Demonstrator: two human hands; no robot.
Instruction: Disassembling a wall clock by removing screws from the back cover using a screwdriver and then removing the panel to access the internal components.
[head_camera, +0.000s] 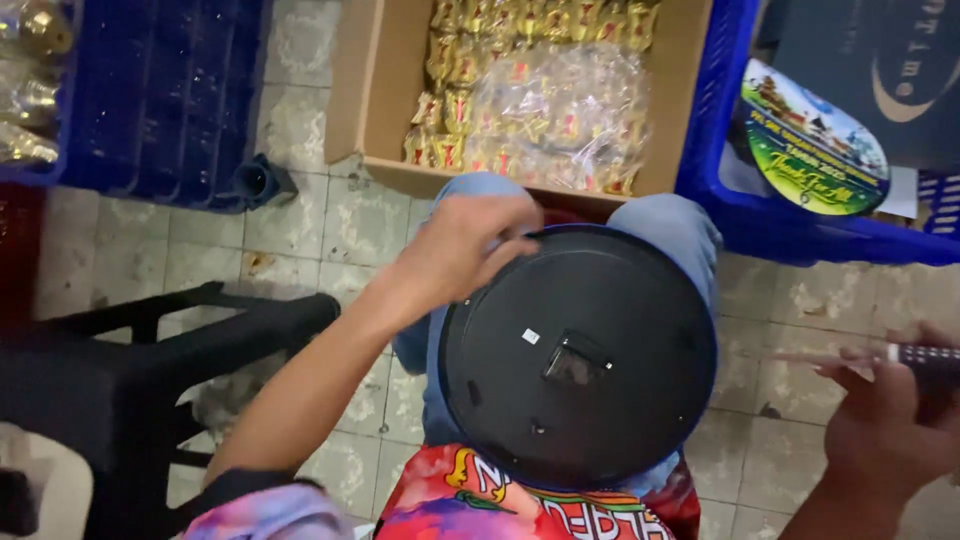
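Two hands are at work over a round black clock back (578, 355) that rests on the person's lap, its blue rim just showing. The left hand (462, 247) reaches in from the lower left, forearm slanting up, wrist bent, its grip pinched together on the disc's upper left edge. The right hand (885, 420) sits at the right edge of the frame, its grip closed around a thin dark-handled tool (915, 355), blurred and partly cut off. Beyond the knees, a cardboard box (375, 90) of wrapped gold packets stands on the tiled floor (330, 215).
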